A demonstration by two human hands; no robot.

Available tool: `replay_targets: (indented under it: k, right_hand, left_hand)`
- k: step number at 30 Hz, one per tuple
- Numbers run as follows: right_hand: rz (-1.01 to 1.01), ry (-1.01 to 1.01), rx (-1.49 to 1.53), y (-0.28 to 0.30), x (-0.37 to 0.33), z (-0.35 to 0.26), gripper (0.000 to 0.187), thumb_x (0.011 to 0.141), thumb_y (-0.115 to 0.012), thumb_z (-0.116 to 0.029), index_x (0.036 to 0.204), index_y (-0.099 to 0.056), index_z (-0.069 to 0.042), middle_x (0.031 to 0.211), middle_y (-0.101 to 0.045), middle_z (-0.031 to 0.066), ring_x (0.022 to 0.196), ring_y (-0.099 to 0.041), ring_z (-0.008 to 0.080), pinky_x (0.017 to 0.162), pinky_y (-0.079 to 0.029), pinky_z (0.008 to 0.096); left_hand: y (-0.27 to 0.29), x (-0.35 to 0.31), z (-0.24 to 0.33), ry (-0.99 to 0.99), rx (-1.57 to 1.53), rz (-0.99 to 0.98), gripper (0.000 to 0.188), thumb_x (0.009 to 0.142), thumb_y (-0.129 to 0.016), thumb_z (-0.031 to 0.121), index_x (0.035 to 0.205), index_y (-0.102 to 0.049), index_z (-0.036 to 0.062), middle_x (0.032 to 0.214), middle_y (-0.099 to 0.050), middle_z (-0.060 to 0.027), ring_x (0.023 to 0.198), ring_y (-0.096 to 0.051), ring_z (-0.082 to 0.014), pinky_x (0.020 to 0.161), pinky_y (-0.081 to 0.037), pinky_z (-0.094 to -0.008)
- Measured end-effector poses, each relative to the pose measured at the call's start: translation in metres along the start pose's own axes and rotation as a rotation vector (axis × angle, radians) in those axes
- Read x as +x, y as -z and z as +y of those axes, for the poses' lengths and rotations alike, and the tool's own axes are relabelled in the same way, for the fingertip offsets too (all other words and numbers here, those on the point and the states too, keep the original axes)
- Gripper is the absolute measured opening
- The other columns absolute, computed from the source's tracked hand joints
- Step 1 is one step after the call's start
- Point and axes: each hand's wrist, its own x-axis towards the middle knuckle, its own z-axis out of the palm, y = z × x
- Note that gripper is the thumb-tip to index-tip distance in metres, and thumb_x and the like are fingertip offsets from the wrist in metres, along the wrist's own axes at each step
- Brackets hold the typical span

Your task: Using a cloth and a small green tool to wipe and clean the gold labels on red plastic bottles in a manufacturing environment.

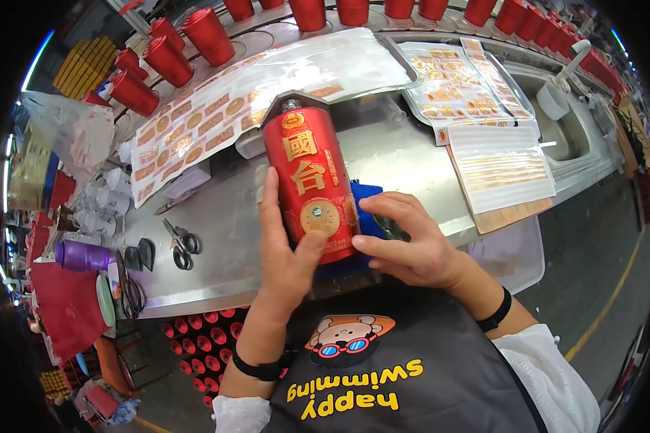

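A red bottle (302, 162) with raised gold lettering stands tilted in front of me, over the near edge of the metal table. A round gold sticker (320, 218) sits low on its front. My left hand (285, 252) wraps the bottle's left side, its thumb pressed at the sticker's lower edge. On the other side, my right hand (415, 245) has its fingers apart, with the fingertips at the bottle's lower right edge beside a small gold label (349, 211). Behind the bottle and right fingers lies a blue cloth (366, 192), partly hidden.
Black-handled scissors (183, 245) lie at left, near a purple roll (84, 255). Sheets of gold stickers (217, 119) cover the far table, and another sheet (500, 169) lies on a board at right. Red cups (208, 37) line the back. A sink (572, 133) stands far right.
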Motion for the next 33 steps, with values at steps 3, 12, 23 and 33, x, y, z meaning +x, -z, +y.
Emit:
replay_targets:
  k: [3,12,23,33]
  right_hand:
    - [0.021,-0.013,-0.006,-0.007,0.005,-0.002,0.062,0.064,-0.079,-0.006,0.122,-0.062,-0.013,0.128,-0.051,0.0196,0.111,-0.053,0.0383,0.092,-0.047,0.0447]
    - [0.054,0.013,-0.166,-0.019,0.003,0.000,0.048,0.068,-0.071,0.000,0.114,-0.068,-0.015,0.123,-0.054,0.0184,0.108,-0.056,0.0362,0.091,-0.048,0.0427]
    - [0.038,0.007,-0.198,-0.015,0.003,-0.001,0.047,0.070,-0.070,0.001,0.115,-0.068,-0.014,0.124,-0.054,0.0183,0.108,-0.056,0.0357,0.091,-0.049,0.0423]
    - [-0.064,0.237,-0.198,0.008,0.037,-0.020,0.033,0.066,-0.071,-0.009,0.098,-0.065,-0.003,0.092,-0.061,0.0095,0.077,-0.057,0.0222,0.065,-0.042,0.0345]
  left_hand:
    - [0.015,-0.010,-0.012,0.036,-0.401,-0.064,0.096,0.083,-0.069,0.036,0.148,-0.013,-0.0064,0.144,-0.032,-0.0271,0.132,-0.037,-0.0361,0.110,-0.027,-0.0422]
    - [0.024,-0.014,-0.013,-0.136,0.086,-0.153,0.094,0.084,-0.065,0.048,0.146,-0.020,-0.0071,0.143,-0.036,-0.0235,0.130,-0.039,-0.0338,0.112,-0.023,-0.0416]
    - [0.010,-0.018,-0.021,0.072,-0.305,-0.126,0.080,0.094,-0.056,0.039,0.149,-0.015,-0.0025,0.151,-0.024,-0.0202,0.140,-0.025,-0.0292,0.114,-0.018,-0.0380]
    - [0.015,-0.025,-0.023,-0.195,0.401,-0.082,0.101,0.072,-0.077,0.035,0.147,-0.021,-0.0041,0.125,-0.051,-0.0215,0.120,-0.046,-0.0383,0.110,-0.017,-0.0584]
